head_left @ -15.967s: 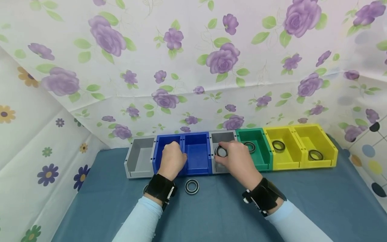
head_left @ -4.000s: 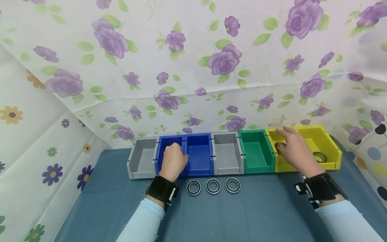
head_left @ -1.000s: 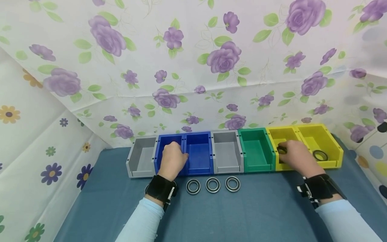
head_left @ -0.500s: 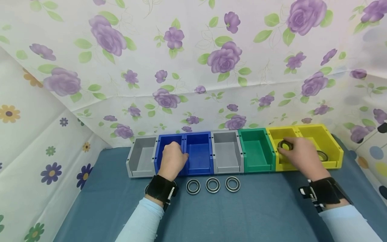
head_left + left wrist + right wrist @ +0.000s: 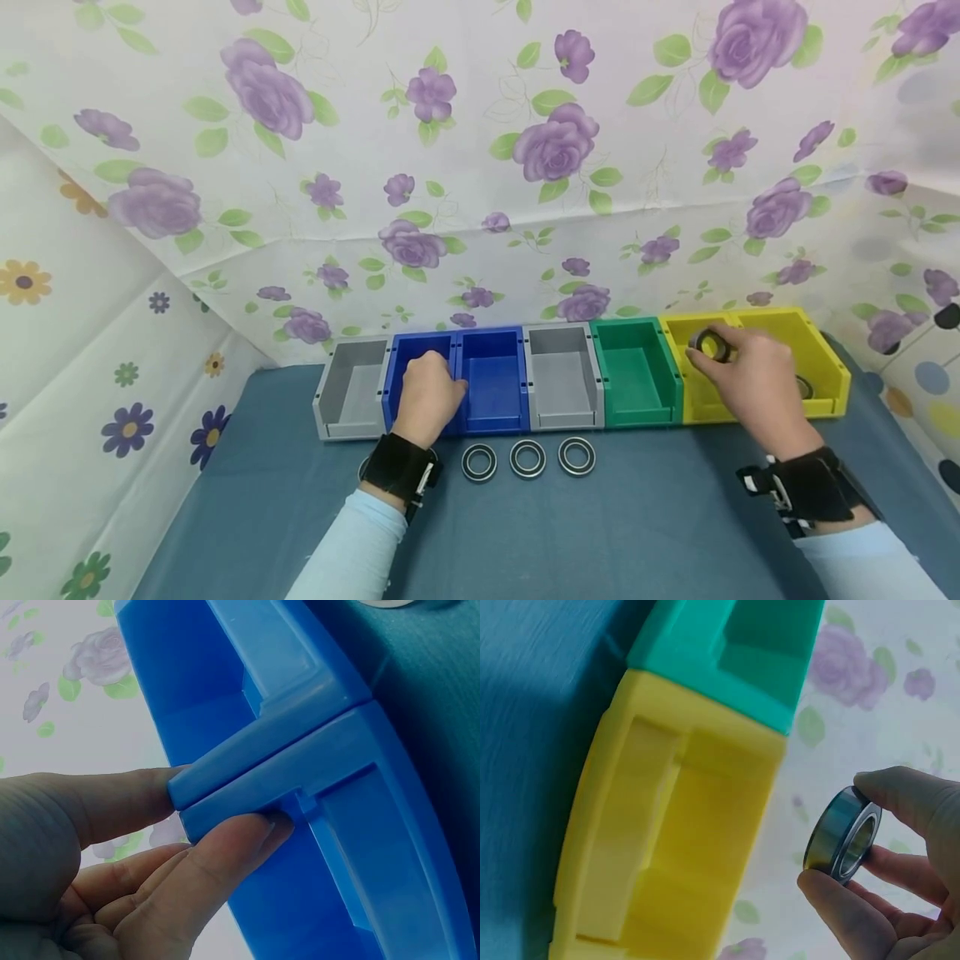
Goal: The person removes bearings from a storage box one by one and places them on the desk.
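My right hand (image 5: pixel 753 379) pinches a ball bearing (image 5: pixel 844 834) by its rim between thumb and fingers, raised above the left yellow bin (image 5: pixel 697 847). A second bearing (image 5: pixel 804 387) lies in the right yellow bin (image 5: pixel 832 379), partly behind that hand. My left hand (image 5: pixel 429 396) pinches the adjoining walls of the two blue bins (image 5: pixel 262 761), thumb on one side and fingers on the other. Three bearings (image 5: pixel 528 459) lie in a row on the cloth before the bins, and another (image 5: pixel 363 468) is mostly hidden by my left wrist.
Side by side with the blue and yellow bins stand a grey bin (image 5: pixel 352 387) at the left end, another grey bin (image 5: pixel 562 379) and a green bin (image 5: pixel 636 375). A blue cloth (image 5: pixel 600 533) covers the table. Flowered sheeting (image 5: pixel 480 208) hangs close behind.
Earlier, bearings came out of the middle grey and green bins onto the cloth. Now my right hand has lifted the left yellow bin's bearing upward. The left hand stays put.
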Tool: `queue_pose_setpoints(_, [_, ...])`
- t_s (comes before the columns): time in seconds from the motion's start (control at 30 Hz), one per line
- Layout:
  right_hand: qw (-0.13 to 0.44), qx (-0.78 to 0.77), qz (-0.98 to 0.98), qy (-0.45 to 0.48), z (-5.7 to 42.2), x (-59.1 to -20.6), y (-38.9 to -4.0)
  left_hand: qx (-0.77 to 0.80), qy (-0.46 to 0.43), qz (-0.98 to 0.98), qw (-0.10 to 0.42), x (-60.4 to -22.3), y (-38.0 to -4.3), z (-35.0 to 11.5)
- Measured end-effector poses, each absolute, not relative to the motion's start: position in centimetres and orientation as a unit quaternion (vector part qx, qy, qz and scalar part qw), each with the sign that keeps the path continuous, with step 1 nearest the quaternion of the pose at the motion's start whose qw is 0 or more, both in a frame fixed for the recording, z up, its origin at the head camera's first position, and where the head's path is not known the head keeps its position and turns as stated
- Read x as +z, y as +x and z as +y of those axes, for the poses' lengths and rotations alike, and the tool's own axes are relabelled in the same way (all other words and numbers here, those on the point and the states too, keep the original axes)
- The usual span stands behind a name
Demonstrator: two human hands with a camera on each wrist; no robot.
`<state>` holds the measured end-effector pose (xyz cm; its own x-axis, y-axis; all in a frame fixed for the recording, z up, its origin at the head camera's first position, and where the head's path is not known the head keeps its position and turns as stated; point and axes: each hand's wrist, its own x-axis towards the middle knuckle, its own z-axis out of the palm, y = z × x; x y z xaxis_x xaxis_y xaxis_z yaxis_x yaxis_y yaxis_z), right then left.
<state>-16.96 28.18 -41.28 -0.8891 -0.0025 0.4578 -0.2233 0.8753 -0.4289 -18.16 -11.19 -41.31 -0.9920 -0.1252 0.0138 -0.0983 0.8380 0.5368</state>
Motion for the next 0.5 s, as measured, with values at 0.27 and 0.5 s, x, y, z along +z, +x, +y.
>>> queue_pose_setpoints(0.27, [0.255, 0.25, -0.928, 0.103, 26.2, -40.2, -15.8, -0.281, 0.059, -0.958, 0.022, -41.2, -18.2, -11.2])
queue_pose_setpoints(0.5, [0.233, 0.263, -0.93, 0.107, 24.2, -40.2, -14.2, -0.28, 0.057, -0.958, 0.027, -41.4, -18.2, -11.2])
